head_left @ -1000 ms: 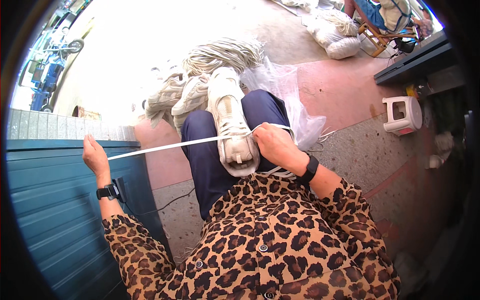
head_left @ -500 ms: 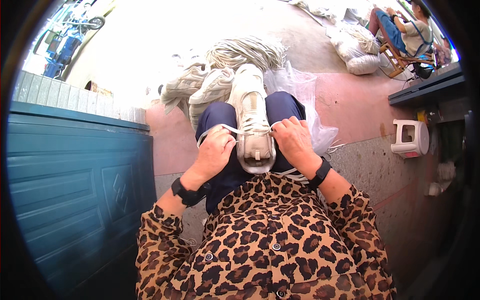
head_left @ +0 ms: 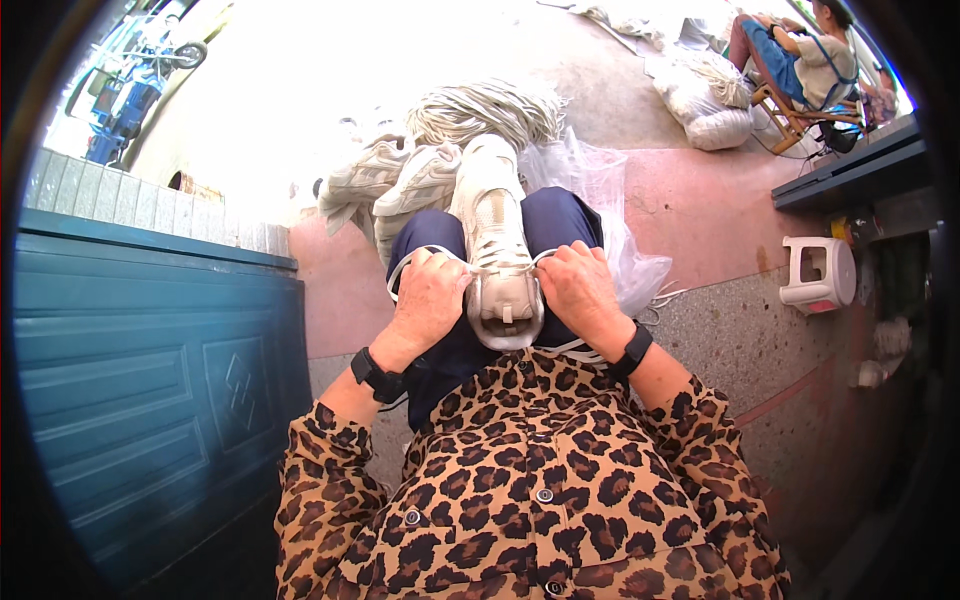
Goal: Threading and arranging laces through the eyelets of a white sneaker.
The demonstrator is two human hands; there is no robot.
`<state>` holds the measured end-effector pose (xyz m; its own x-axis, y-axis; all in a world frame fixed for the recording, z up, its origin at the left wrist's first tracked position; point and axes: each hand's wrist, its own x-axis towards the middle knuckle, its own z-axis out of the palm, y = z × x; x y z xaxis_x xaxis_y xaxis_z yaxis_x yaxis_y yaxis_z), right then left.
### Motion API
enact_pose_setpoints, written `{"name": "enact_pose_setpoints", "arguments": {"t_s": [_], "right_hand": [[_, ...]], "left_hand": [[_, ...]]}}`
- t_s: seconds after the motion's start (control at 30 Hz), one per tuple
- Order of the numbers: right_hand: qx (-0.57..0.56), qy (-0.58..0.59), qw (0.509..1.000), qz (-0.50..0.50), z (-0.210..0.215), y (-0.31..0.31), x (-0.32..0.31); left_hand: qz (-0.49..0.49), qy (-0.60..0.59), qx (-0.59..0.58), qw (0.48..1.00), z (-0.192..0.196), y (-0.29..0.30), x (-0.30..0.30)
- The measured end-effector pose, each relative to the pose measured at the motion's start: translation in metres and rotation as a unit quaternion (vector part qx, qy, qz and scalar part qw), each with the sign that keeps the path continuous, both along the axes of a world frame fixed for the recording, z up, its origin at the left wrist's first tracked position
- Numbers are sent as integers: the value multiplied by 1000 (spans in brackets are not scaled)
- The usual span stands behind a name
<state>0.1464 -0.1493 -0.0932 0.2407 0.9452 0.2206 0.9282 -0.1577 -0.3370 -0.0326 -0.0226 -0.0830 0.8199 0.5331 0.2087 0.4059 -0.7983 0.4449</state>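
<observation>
Between my thighs rests a beige sneaker (head_left: 497, 222), its toe pointing away and its heel opening toward me. White laces run crosswise through its upper. My left hand (head_left: 428, 297), closed, grips a white shoelace (head_left: 398, 270) at the sneaker's left side, and a loop of it arcs over my left knee. On the other side, my right hand (head_left: 582, 292) pinches the lace's other part close to the collar. Both hands nearly touch the shoe. Part of the lace is hidden by my fingers.
More sneakers (head_left: 420, 180) and a bundle of pale laces (head_left: 485, 112) lie beyond my knees, beside a clear plastic bag (head_left: 640, 270). A blue panelled door (head_left: 150, 380) stands left, a white stool (head_left: 820, 273) right. Far right, a person (head_left: 815, 65) sits near stuffed sacks (head_left: 705, 105).
Both hands have drawn in closer to the shoe's collar. The lace that stretched across the tongue now lies down at the sides. The view has shifted slightly.
</observation>
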Motion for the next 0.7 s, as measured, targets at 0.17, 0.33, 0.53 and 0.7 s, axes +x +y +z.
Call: {"name": "enact_pose_setpoints", "arguments": {"t_s": [0.17,0.33,0.53,0.7], "right_hand": [[-33,23,999,4,6,-1,-3],[-36,67,997,15,10,-8,-4],[-50,81,995,31,-7,-9,4],[67,193,978,39,-25,-9,11]], "left_hand": [[22,-36,-6,999,-5,-3,6],[100,0,17,995,-4,-22,1],[72,30,-16,997,2,-20,-1],[19,35,-66,997,13,-11,2]]}}
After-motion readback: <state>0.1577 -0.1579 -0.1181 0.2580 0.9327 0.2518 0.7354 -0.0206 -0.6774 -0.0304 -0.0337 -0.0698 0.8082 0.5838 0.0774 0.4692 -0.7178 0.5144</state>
